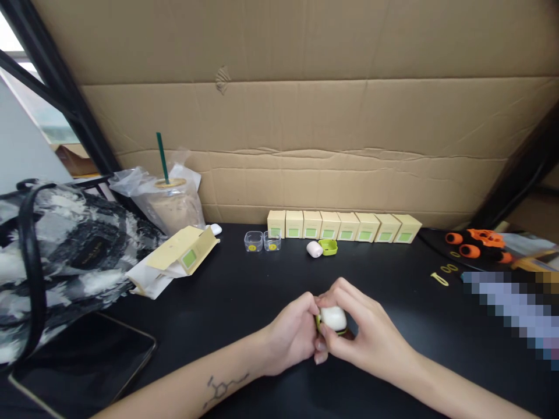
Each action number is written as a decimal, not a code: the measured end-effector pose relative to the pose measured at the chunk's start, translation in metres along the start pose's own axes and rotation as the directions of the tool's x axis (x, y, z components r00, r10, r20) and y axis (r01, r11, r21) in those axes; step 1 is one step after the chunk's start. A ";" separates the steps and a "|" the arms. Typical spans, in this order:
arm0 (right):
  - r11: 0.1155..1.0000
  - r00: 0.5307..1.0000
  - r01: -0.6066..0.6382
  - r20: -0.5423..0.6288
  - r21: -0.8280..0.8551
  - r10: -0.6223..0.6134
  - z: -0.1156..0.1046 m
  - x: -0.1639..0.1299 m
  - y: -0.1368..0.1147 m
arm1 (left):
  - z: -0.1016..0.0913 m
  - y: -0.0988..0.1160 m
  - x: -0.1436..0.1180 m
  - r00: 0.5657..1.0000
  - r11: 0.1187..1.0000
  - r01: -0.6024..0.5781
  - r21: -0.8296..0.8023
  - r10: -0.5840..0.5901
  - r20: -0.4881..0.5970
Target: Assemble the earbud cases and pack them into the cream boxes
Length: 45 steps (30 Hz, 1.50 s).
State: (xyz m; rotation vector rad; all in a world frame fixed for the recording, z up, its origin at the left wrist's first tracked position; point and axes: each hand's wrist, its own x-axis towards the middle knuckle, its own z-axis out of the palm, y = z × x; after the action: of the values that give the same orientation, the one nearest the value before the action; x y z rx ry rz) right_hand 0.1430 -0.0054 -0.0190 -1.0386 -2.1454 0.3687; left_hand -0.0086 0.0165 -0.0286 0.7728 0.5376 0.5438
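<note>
Both hands meet over the table's front middle, around a small white rounded case with a yellow-green lower part, much like an earbud case. My left hand is closed at its left side, its fingers partly hidden beneath. My right hand curls over it from the right, thumb at the near side and fingers at the far side. Beyond the hands lie a pinkish-white rounded piece and a yellow-green hollow shell, side by side.
Several small cream boxes stand in a row at the back, beside two clear plastic cups. An opened carton, bagged drink, patterned bag and dark tablet occupy the left. Orange-and-black toy parts sit right.
</note>
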 end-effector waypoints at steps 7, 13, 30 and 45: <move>0.992 0.999 0.014 0.048 0.128 -0.020 -0.004 -0.001 0.009 | -0.005 0.000 0.001 0.999 0.999 0.024 -0.038 -0.023 0.022; 0.976 0.998 0.036 0.048 0.214 -0.047 -0.004 -0.004 0.016 | -0.007 0.002 -0.001 0.998 0.997 0.033 -0.075 -0.029 0.058; 0.905 0.975 -0.126 -0.116 0.407 0.188 0.011 -0.007 0.032 | -0.031 0.050 -0.011 0.790 0.309 -0.104 0.946 0.603 -0.110; 0.774 0.956 -0.254 0.026 0.580 0.294 0.019 -0.004 0.041 | -0.069 0.068 -0.008 0.596 -0.273 0.252 0.928 0.800 0.074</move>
State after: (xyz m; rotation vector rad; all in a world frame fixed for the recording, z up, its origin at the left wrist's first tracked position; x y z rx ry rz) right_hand 0.1543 0.0184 -0.0559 -0.9733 -1.6430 1.0433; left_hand -0.0751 0.0862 -0.0163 2.5427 1.6419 0.9671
